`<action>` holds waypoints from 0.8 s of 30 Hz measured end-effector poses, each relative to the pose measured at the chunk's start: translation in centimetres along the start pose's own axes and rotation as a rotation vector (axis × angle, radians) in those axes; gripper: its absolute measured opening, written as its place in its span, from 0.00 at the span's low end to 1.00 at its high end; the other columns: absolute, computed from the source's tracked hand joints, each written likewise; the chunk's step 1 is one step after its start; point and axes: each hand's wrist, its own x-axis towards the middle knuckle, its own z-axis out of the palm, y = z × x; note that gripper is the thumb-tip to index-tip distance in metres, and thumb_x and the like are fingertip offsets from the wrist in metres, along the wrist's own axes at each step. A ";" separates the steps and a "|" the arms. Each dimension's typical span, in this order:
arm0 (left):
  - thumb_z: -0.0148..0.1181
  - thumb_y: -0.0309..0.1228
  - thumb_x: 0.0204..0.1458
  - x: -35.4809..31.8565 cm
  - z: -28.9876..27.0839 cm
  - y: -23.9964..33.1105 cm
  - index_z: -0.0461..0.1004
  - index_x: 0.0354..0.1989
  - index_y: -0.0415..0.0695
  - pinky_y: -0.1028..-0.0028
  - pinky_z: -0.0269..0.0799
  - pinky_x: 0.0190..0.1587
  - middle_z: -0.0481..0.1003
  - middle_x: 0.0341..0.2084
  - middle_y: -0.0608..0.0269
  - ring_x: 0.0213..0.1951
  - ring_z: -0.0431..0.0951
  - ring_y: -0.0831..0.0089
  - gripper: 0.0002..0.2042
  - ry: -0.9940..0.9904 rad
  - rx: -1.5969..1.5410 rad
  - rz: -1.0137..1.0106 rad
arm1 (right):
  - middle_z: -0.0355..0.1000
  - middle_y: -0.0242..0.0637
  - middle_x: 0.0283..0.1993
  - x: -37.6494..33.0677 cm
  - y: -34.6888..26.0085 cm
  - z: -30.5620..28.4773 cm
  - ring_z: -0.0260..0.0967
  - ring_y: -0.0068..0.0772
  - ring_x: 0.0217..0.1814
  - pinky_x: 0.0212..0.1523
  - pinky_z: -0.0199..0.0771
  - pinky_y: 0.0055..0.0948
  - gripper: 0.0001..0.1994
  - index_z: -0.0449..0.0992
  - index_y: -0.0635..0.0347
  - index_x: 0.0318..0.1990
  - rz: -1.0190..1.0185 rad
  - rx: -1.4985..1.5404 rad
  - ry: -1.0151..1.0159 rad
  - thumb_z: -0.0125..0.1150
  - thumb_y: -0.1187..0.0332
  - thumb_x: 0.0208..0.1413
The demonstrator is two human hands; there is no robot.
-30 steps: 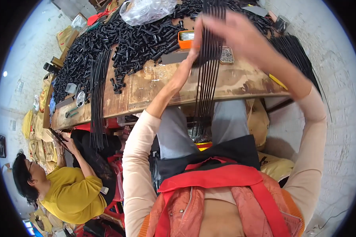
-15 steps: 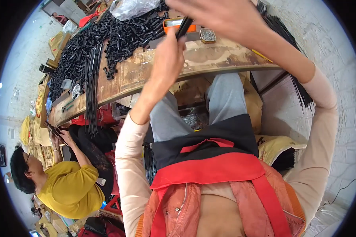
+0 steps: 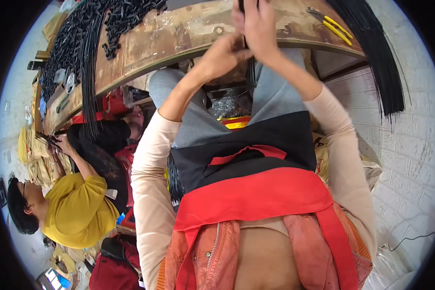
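Head view: a worn wooden desk (image 3: 188, 34) curves across the top, beside a white brick wall (image 3: 401, 159). It carries heaped black parts (image 3: 82, 29), yellow-handled pliers (image 3: 336, 24) and long black rods (image 3: 372, 53) hanging over its right end. Above the desk's front edge, the left hand (image 3: 224, 55) and right hand (image 3: 258, 26) close together around a bundle of thin black rods (image 3: 250, 72), its long axis running vertically, lower end hanging toward the lap.
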 end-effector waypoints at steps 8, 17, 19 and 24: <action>0.54 0.16 0.49 -7.6 2.1 -4.2 0.69 0.50 0.32 0.69 0.69 0.52 0.77 0.43 0.51 0.49 0.74 0.69 0.18 -0.090 0.040 -0.105 | 0.60 0.27 0.17 -9.9 -0.6 3.0 0.54 0.15 0.19 0.19 0.55 0.23 0.18 0.66 0.61 0.28 0.628 -0.071 0.149 0.44 0.59 0.67; 0.59 0.22 0.50 -12.7 4.5 -6.3 0.70 0.48 0.30 0.63 0.72 0.46 0.76 0.39 0.42 0.46 0.77 0.53 0.16 -0.146 0.037 -0.365 | 0.62 0.26 0.22 -15.9 -0.7 2.7 0.55 0.13 0.20 0.21 0.56 0.18 0.12 0.67 0.60 0.34 0.842 0.125 0.082 0.42 0.64 0.68; 0.60 0.23 0.50 -12.6 2.8 -4.7 0.71 0.41 0.36 0.63 0.72 0.42 0.76 0.35 0.48 0.40 0.78 0.56 0.10 -0.223 0.309 -0.256 | 0.64 0.28 0.24 -15.6 -1.1 2.0 0.59 0.15 0.22 0.24 0.59 0.19 0.11 0.67 0.62 0.36 0.832 0.190 -0.015 0.43 0.66 0.67; 0.58 0.26 0.54 -9.8 -6.6 2.2 0.74 0.49 0.41 0.68 0.72 0.46 0.77 0.40 0.52 0.43 0.78 0.61 0.13 -0.249 0.348 -0.191 | 0.71 0.38 0.31 -9.5 -1.8 0.7 0.71 0.27 0.34 0.39 0.71 0.26 0.14 0.67 0.65 0.45 0.782 0.236 -0.152 0.47 0.60 0.65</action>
